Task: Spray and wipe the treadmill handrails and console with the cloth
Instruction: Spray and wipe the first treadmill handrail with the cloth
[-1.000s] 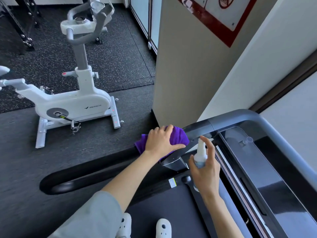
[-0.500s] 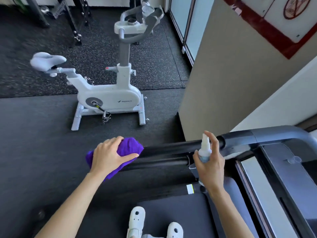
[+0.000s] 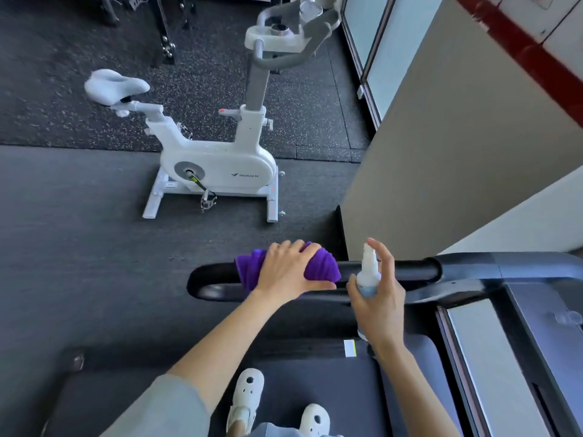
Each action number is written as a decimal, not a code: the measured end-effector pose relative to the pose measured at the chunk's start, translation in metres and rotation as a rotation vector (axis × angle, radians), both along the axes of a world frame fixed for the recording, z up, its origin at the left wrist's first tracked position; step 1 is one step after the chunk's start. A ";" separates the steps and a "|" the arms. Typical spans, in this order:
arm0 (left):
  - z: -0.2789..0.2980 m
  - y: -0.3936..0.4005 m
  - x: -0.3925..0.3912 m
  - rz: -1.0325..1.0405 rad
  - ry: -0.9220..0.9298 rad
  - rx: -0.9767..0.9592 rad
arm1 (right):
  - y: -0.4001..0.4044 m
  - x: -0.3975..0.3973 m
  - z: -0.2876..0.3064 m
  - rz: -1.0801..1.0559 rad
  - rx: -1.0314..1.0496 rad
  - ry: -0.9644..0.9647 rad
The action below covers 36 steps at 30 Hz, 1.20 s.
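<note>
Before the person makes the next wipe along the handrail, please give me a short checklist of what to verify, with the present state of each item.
1. Purple cloth wrapped over the black handrail: ok.
2. Left hand grips the cloth: ok.
3. Right hand holds the spray bottle upright, index finger on top: ok.
4. Nozzle aimed at the handrail: cannot tell.
5. Handrail already wet with spray: cannot tell.
6. Rail between cloth and console free of obstacles: ok.

Bright, even daylight fills the scene, strongest on the glass panels (image 3: 375, 42) at upper right. Glare washes pale over the treadmill console (image 3: 492, 367). The black handrail (image 3: 407, 269) carries soft highlights. Wide-angle distortion bends the wall (image 3: 457, 152) and floor edges. Corners look slightly soft; shadows stay faint.
</note>
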<state>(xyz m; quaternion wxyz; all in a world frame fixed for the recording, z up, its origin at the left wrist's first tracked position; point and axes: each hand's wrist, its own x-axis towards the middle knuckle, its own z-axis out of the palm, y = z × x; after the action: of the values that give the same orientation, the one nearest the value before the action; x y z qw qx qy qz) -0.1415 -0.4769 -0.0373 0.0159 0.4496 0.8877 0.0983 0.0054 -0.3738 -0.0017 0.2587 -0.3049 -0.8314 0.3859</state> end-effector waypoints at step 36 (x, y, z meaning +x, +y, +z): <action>-0.021 -0.123 -0.040 0.258 -0.090 0.461 | -0.041 -0.041 0.000 0.129 0.040 -0.008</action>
<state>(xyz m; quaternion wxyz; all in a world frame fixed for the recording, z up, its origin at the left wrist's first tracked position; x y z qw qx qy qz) -0.1818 -0.6001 -0.0587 -0.0600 0.3195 0.8902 0.3191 -0.0351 -0.4144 -0.0013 0.2359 -0.2469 -0.8579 0.3839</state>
